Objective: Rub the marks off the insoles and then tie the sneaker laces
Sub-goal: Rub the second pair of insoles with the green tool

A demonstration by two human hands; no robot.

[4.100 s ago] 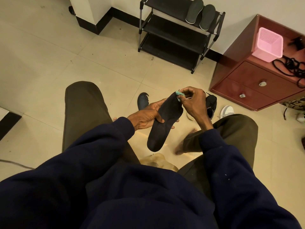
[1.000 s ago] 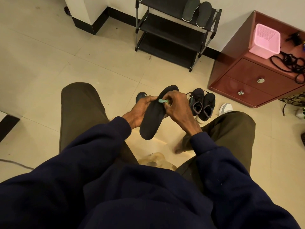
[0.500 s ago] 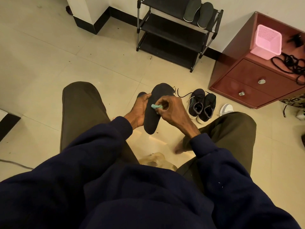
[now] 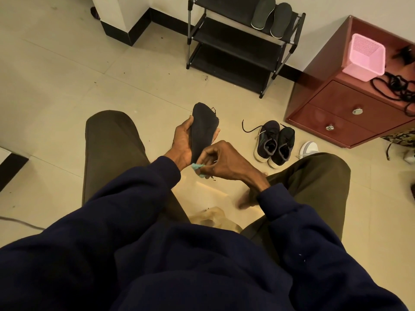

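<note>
Left hand (image 4: 183,142) grips the dark insole (image 4: 202,131) upright above the knees; right hand (image 4: 221,161) pinches a teal eraser (image 4: 198,169) at its near end. Short, firm strokes against a braced insole should lift marks best.

The left hand (image 4: 183,143) holds a dark insole (image 4: 203,129) upright. The right hand (image 4: 221,160) pinches a small green eraser (image 4: 198,169) at its lower end. Two sneakers (image 4: 274,143) stand at three o'clock.

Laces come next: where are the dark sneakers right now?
Head view, right of centre: the dark sneakers stand side by side on the floor, between the red cabinet and the person's right knee, one lace trailing.
</note>
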